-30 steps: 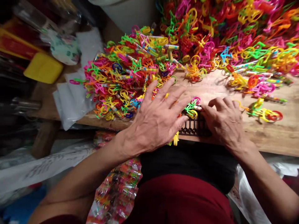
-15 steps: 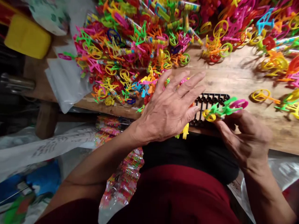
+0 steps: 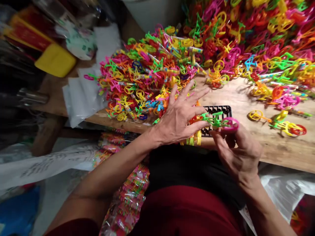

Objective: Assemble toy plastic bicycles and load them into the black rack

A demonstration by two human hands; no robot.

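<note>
Pinching it now: holding the green toy (image 3: 216, 120) between thumb and fingers of the right hand (image 3: 237, 147), gripping at the end with the magenta wheel (image 3: 237, 124), partly hiding the fingertips behind that wheel. Lying left and slightly far of that grip, stretching its long axis mostly left to right, dipping a touch toward the near side at the wheel end.

And pointing the green tip left, straight at the gap between thumb and forefinger of the left hand (image 3: 178, 119)! Lining up very close there, but not telling touch from near miss in this view. Overlapping the black tray (image 3: 222, 109) here, running roughly along its far rim, giving no clear clue to height above the cells. Showing bare cells on both the far and near sides of the toy, between the two hands.

Holding the left fingers wide apart, palm down, over the tray's left part and some red and orange pieces (image 3: 193, 120); gripping nothing in plain sight, hiding any contact beneath the palm. Sitting nearer the green tip with the left hand, nearer the wheel with the right. Resting well right of the grip, on the wooden table (image 3: 283, 154): a loose yellow piece (image 3: 256, 115).
</note>
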